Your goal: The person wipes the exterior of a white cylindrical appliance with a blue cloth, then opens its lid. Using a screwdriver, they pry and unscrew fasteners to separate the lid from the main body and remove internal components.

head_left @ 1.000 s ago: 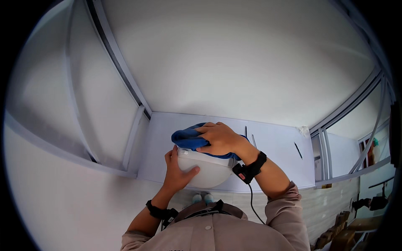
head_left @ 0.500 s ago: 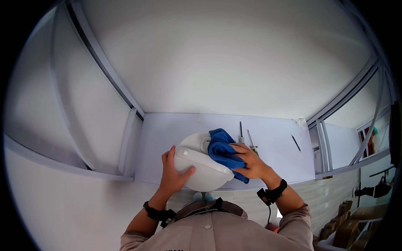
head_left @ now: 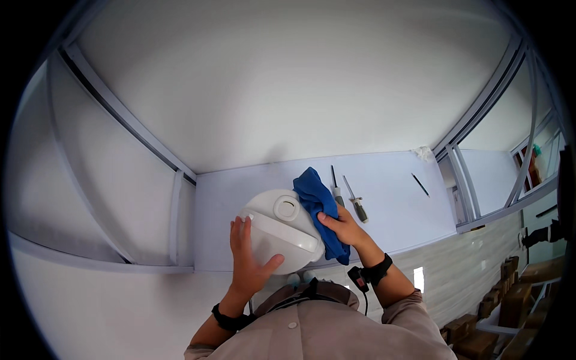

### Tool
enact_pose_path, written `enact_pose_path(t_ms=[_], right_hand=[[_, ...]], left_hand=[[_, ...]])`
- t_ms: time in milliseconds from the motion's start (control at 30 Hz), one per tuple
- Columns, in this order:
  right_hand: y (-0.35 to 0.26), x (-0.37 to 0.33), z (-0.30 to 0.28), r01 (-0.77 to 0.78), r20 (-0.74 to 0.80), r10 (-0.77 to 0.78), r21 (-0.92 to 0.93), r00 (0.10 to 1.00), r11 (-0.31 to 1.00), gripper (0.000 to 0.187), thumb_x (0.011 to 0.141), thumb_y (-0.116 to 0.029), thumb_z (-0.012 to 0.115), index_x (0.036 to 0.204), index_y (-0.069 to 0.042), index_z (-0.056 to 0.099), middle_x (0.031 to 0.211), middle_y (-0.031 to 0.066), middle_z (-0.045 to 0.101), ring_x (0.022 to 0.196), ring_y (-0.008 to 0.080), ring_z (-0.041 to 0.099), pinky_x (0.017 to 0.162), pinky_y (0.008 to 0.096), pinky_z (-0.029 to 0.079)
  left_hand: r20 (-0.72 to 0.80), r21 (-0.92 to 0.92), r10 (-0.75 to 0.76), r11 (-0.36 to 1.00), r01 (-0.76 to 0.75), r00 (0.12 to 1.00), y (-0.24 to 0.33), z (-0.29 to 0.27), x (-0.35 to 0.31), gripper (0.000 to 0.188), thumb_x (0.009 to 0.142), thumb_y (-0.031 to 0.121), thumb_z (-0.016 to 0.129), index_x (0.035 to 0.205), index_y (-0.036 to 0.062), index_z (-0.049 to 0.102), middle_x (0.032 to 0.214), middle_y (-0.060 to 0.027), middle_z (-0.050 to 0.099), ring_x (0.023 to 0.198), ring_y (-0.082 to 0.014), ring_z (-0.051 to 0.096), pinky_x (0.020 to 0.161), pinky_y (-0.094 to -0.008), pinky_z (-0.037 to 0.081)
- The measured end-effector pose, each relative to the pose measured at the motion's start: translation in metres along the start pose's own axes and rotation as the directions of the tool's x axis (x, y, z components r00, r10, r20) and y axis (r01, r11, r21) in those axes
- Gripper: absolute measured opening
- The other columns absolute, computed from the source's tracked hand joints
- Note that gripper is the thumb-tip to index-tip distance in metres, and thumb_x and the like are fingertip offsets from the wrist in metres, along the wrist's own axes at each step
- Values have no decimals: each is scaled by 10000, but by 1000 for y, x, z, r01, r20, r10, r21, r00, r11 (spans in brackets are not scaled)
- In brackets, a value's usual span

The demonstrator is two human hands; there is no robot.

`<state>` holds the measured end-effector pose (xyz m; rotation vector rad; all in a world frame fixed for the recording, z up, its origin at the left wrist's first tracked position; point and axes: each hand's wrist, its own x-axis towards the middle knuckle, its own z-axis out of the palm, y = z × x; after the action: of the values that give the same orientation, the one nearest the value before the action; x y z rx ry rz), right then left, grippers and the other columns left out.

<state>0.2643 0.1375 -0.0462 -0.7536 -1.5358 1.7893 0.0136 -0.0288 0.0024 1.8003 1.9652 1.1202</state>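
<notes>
A white, rounded appliance with a carry handle and a round vent on its lid, much like a rice cooker (head_left: 273, 245), is at the front edge of the white table (head_left: 393, 225). My left hand (head_left: 251, 268) grips its left side, thumb spread from the fingers. Bunched in my right hand (head_left: 348, 228) is a blue cloth (head_left: 313, 191), with the thumb on top and the other fingers mostly hidden. The cloth lies against the appliance's right side, and the vent shows uncovered.
Just beyond my right hand lie two screwdrivers, a straight one (head_left: 337, 194) and one with a grey-green handle (head_left: 359, 209). Farther right are a dark pen (head_left: 420, 184) and crumpled white material (head_left: 423, 153). Framed panels flank the table. Brown cartons (head_left: 515, 305) stand at lower right.
My right hand and the cloth have moved off the lid's vent to the appliance's right side. The view has shifted slightly; my left hand stays on the appliance's left side.
</notes>
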Motion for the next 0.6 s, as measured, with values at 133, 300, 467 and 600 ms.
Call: enact_pose_path(t_ms=[133,300,467,600], right_hand=[[11,10,-9,-190,33,188,137,982,972,510,1070,-359,683,1441,-16,612,1369,96,645,1204,184,617,1049,325,494],[28,22,-6,-406,-85,440,263,894,875,648,1044,-497,693,1397,41,619,1236,117,727,1091,182,699,934,321,579],[61,31,5,-379,-69,418,310,906,872,737,1032,-556,683,1378,91,607,1192,135,737,1036,182,713,919,323,587],[62,21,16,-238,-99,275,281,956,930,595,1082,-493,636,1385,20,625,1184,70,733,1066,154,675,961,311,556]], left_hand=[[-62,95,-79,992,85,995,-4,17,3,1175,782,419,901,1667,20,239,1656,-360,267,1528,-542,294,1227,-616,303],[0,118,2,993,-2,1000,-12,3,20,1179,749,400,935,1651,15,281,1628,-347,322,1509,-535,335,1197,-604,359],[-80,314,94,947,-64,992,-42,-14,30,951,805,358,908,1563,1,457,1603,-281,397,1460,-484,425,1140,-568,447],[-216,253,-80,958,135,973,-53,-18,16,817,889,367,830,1537,-7,500,1596,-257,417,1422,-460,461,1166,-552,417]])
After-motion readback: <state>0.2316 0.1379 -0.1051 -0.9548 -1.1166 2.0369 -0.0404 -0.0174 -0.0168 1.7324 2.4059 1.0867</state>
